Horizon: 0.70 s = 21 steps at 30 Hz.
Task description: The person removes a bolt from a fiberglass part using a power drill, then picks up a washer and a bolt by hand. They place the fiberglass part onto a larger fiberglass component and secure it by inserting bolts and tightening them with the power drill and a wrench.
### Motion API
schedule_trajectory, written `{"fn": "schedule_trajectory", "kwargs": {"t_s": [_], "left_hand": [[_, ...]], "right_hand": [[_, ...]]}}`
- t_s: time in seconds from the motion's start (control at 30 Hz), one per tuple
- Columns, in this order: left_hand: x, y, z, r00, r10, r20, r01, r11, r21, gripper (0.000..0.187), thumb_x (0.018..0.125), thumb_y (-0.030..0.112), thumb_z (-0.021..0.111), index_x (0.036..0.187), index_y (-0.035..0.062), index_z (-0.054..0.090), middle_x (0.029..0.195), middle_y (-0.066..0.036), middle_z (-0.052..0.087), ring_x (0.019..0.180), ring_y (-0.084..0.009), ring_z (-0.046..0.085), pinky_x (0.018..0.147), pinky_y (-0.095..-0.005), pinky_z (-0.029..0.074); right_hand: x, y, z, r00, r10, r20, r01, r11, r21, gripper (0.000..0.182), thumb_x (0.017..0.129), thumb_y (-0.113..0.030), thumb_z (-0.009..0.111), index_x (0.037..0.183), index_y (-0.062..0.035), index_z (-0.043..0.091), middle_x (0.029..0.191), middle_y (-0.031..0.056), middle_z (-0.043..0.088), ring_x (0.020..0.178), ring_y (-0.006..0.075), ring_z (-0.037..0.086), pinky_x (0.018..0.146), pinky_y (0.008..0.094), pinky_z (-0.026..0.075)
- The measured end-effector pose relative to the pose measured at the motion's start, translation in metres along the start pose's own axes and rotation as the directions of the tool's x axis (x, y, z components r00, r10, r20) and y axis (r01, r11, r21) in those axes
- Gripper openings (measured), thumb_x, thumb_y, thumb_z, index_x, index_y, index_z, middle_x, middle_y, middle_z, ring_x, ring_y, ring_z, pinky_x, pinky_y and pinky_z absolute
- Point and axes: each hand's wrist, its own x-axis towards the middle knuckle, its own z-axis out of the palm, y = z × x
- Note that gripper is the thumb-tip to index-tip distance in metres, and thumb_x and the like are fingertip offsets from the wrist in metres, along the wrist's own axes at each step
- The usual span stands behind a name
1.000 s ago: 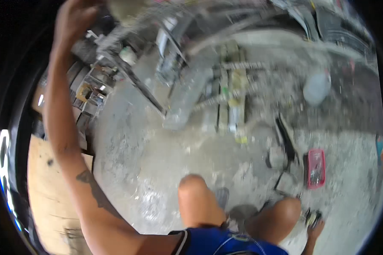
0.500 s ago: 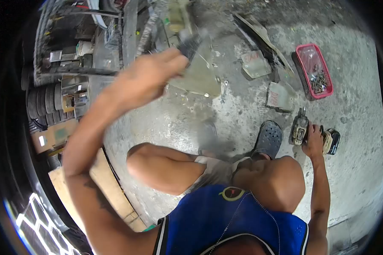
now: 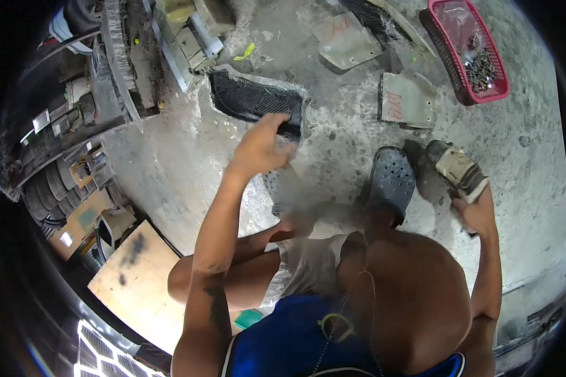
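My left hand (image 3: 262, 148) reaches down to the floor, its thumb apart from the fingers. The fingertips are at the near right edge of a black woven-pattern panel (image 3: 251, 95) with pale rough edges, which lies on the concrete. Lower right, my right hand (image 3: 479, 212) is wrapped round the handle of a tan and black cordless drill (image 3: 457, 167). The drill's body points up and left, and its grip is mostly hidden by the hand. Between the hands are my feet in grey clogs (image 3: 393, 179).
Two pale plates with red writing (image 3: 346, 41), (image 3: 409, 100) lie ahead. A pink basket (image 3: 502, 88) of small hardware stands far right. Stacked parts (image 3: 198, 38) and a yellow-green scrap (image 3: 245, 51) are upper left. A wooden board (image 3: 138, 276) lies lower left.
My left hand has come down and nearer, and the black panel now lies where a pale sheet showed. My right hand has turned the drill and lifted it somewhat. The view has shifted.
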Motion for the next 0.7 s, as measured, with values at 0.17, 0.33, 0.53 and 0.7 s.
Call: {"fn": "schedule_trajectory", "kwargs": {"t_s": [0.17, 0.33, 0.53, 0.7], "left_hand": [[0.053, 0.046, -0.003, 0.881, -0.469, 0.061, 0.471, 0.882, -0.020, 0.057, 0.079, 0.037, 0.079, 0.116, -0.0032, 0.060, 0.105, -0.024, 0.067, 0.099, -0.0379, 0.065, 0.090, -0.0410, 0.051], [0.071, 0.028, 0.037, 0.859, -0.510, -0.041, 0.499, 0.818, 0.285, 0.041, 0.080, 0.033, 0.075, 0.096, -0.0015, 0.059, 0.096, -0.026, 0.067, 0.095, -0.0432, 0.064, 0.083, -0.0499, 0.050], [0.023, 0.037, 0.026, 0.787, -0.466, -0.405, 0.413, 0.885, -0.215, 0.025, 0.087, 0.019, 0.071, 0.092, -0.0001, 0.055, 0.072, -0.015, 0.063, 0.068, -0.0259, 0.064, 0.066, -0.0349, 0.051], [-0.012, 0.045, 0.082, 0.568, -0.542, -0.619, 0.245, 0.830, -0.501, 0.014, 0.091, 0.003, 0.066, 0.095, -0.0019, 0.053, 0.079, -0.006, 0.062, 0.072, -0.0088, 0.058, 0.064, -0.0236, 0.046]], "right_hand": [[0.019, -0.035, 0.040, 0.986, 0.138, 0.098, -0.152, 0.976, 0.157, 0.033, 0.085, -0.010, 0.075, 0.115, -0.0042, 0.064, 0.103, -0.0002, 0.067, 0.091, 0.0103, 0.060, 0.080, 0.0280, 0.049], [0.050, -0.065, 0.066, 0.982, 0.031, 0.187, -0.077, 0.967, 0.245, 0.039, 0.085, -0.014, 0.076, 0.121, -0.0041, 0.064, 0.107, 0.0006, 0.068, 0.090, 0.0101, 0.059, 0.079, 0.0275, 0.050], [0.065, -0.097, 0.071, 0.961, -0.022, 0.276, 0.008, 0.999, 0.051, 0.052, 0.079, -0.017, 0.082, 0.124, 0.0004, 0.060, 0.117, 0.0094, 0.068, 0.106, 0.0156, 0.063, 0.094, 0.0311, 0.047], [0.073, -0.105, 0.090, 0.945, -0.111, 0.307, 0.050, 0.979, 0.199, 0.028, 0.088, -0.009, 0.073, 0.114, -0.0027, 0.066, 0.102, 0.0052, 0.072, 0.083, 0.0090, 0.062, 0.062, 0.0236, 0.048]]}}
